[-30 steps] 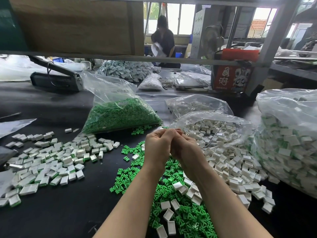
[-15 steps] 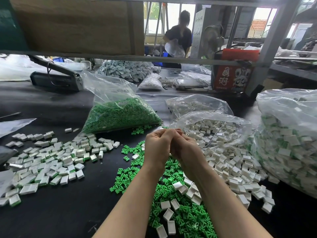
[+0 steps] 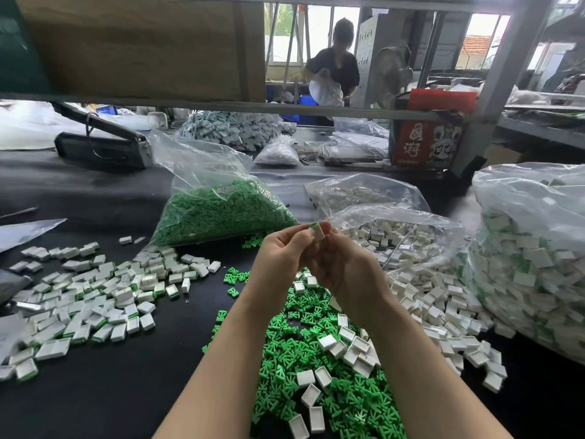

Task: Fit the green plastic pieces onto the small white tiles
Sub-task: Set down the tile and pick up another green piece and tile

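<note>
Hands, left hand (image 3: 278, 255) and right hand (image 3: 342, 264), pinch one white tile (image 3: 317, 231) above loose green pieces (image 3: 316, 375).

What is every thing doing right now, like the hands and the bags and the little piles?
left hand: pinches the tile
right hand: holds the tile
white tile: held up, green showing at top
green bag: lying, full
white tile bag: open, spilling
finished pile: loose on the table

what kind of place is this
Most likely a small assembly workshop: bulk bags of green plastic pieces and white tiles on a work table, with another worker behind metal shelving.
</note>
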Demonstrator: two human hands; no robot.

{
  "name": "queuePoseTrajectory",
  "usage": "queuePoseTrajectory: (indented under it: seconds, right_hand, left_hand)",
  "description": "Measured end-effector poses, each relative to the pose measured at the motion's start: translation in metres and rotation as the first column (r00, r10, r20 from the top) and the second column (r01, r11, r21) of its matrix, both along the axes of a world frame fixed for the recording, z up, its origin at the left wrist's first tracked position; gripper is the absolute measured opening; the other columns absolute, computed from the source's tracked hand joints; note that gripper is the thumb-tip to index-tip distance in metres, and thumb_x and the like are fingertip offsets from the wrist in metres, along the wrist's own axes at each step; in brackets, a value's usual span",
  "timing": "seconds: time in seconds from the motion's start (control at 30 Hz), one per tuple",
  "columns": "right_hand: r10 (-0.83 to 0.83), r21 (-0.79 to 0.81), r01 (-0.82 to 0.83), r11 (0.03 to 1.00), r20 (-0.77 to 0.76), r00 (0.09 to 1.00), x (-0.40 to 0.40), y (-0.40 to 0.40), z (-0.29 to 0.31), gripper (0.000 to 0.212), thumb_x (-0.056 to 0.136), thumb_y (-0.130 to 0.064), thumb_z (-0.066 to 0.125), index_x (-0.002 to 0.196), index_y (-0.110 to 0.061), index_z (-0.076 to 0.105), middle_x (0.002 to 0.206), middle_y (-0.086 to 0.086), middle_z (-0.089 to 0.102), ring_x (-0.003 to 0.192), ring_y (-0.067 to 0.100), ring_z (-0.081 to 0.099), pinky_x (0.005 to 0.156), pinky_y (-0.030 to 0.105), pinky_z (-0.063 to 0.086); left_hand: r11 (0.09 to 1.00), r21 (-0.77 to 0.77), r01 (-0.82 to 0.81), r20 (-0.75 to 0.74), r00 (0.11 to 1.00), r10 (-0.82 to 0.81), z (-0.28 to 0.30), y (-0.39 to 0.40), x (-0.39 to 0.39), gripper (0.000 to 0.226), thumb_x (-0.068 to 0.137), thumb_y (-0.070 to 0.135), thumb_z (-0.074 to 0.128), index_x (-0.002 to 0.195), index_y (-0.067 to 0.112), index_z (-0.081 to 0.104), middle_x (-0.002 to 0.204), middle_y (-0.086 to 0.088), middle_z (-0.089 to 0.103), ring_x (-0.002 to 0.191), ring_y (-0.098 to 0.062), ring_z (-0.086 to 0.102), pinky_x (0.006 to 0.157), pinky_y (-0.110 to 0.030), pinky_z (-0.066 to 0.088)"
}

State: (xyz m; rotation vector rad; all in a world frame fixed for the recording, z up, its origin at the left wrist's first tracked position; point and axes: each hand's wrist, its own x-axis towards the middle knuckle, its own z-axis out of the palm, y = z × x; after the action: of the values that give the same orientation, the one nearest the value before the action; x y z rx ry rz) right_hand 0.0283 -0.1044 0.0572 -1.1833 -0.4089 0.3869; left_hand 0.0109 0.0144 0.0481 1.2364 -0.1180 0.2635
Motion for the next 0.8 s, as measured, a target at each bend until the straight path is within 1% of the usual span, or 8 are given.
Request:
queuePoseTrajectory:
  seconds: [0.13,0.3,0.47,0.53,0.6,0.67,0.7,0.8]
  right_hand:
    - [-0.009,0.002,0.009,1.0,0.024,1.0,0.001,0.002,-0.002,0.026,0.102,-0.022,0.037,0.092,-0.005,0.055,0.069,0.006,0.052,0.063,0.015,0.044,0.06,0.029,0.031]
    - [-0.013,0.006,0.013,1.0,0.006,1.0,0.003,0.002,-0.007,0.024,0.101,-0.023,0.039,0.098,-0.006,0.055,0.069,0.004,0.052,0.061,0.013,0.046,0.059,0.029,0.03]
    - [-0.024,-0.055,0.025,0.998,0.014,1.0,0.003,0.001,-0.008,0.026,0.102,-0.024,0.04,0.085,-0.011,0.055,0.06,-0.001,0.052,0.055,0.011,0.044,0.055,0.028,0.03]
    - [-0.05,-0.153,0.057,0.987,0.047,0.998,0.004,-0.002,-0.008,0.03,0.103,-0.025,0.04,0.08,-0.013,0.055,0.059,-0.002,0.054,0.053,0.012,0.044,0.053,0.027,0.031]
    - [-0.102,-0.231,0.111,0.966,0.048,0.994,0.005,-0.006,-0.008,0.033,0.103,-0.025,0.039,0.078,-0.013,0.056,0.059,0.0,0.055,0.053,0.013,0.043,0.052,0.028,0.03]
    - [-0.17,-0.249,0.167,0.954,0.009,0.985,0.009,-0.013,-0.008,0.035,0.103,-0.023,0.038,0.077,-0.012,0.058,0.06,0.002,0.056,0.054,0.014,0.042,0.052,0.029,0.029]
    - [-0.199,-0.248,0.191,0.95,-0.009,0.98,0.011,-0.016,-0.008,0.034,0.103,-0.022,0.039,0.078,-0.012,0.058,0.06,0.002,0.057,0.054,0.014,0.043,0.052,0.029,0.029]
    - [-0.255,-0.271,0.239,0.932,-0.023,0.967,0.016,-0.025,-0.007,0.028,0.102,-0.022,0.043,0.082,-0.011,0.059,0.062,0.002,0.057,0.053,0.011,0.044,0.052,0.026,0.032]
  left_hand:
    - [0.997,0.036,0.075,0.061,0.995,-0.077,0.0,0.009,-0.001,0.023,0.087,0.022,0.063,0.103,0.013,0.078,0.102,-0.01,0.074,0.078,-0.009,0.067,0.065,-0.018,0.052]
    - [0.988,0.137,0.071,0.089,0.993,-0.084,-0.002,0.013,-0.002,0.028,0.091,0.02,0.065,0.113,0.005,0.072,0.094,-0.008,0.076,0.079,-0.014,0.07,0.067,-0.02,0.053]
    - [0.983,0.176,0.045,0.094,0.994,-0.063,-0.002,0.013,-0.001,0.028,0.084,0.022,0.07,0.106,0.006,0.074,0.086,-0.004,0.075,0.071,-0.011,0.068,0.066,-0.019,0.052]
    - [0.974,0.223,-0.022,0.075,0.997,0.006,-0.001,0.016,-0.001,0.021,0.081,0.025,0.073,0.098,0.015,0.076,0.085,-0.002,0.076,0.075,-0.011,0.069,0.068,-0.018,0.052]
    - [0.946,0.281,-0.16,0.028,0.987,0.159,-0.003,0.026,-0.001,0.013,0.081,0.024,0.076,0.093,0.018,0.074,0.086,-0.001,0.076,0.078,-0.013,0.07,0.068,-0.017,0.052]
    - [0.871,0.381,-0.312,-0.035,0.936,0.35,-0.01,0.046,-0.002,0.008,0.084,0.023,0.076,0.09,0.021,0.071,0.083,0.001,0.075,0.077,-0.015,0.07,0.069,-0.022,0.054]
    - [0.8,0.462,-0.383,-0.054,0.888,0.457,-0.014,0.058,-0.004,0.007,0.084,0.025,0.076,0.088,0.023,0.071,0.082,0.003,0.074,0.079,-0.016,0.07,0.07,-0.026,0.055]
    - [0.436,0.742,-0.509,0.017,0.665,0.747,-0.026,0.096,-0.014,0.01,0.085,0.029,0.075,0.09,0.022,0.07,0.083,0.003,0.072,0.074,-0.017,0.064,0.06,-0.026,0.045]
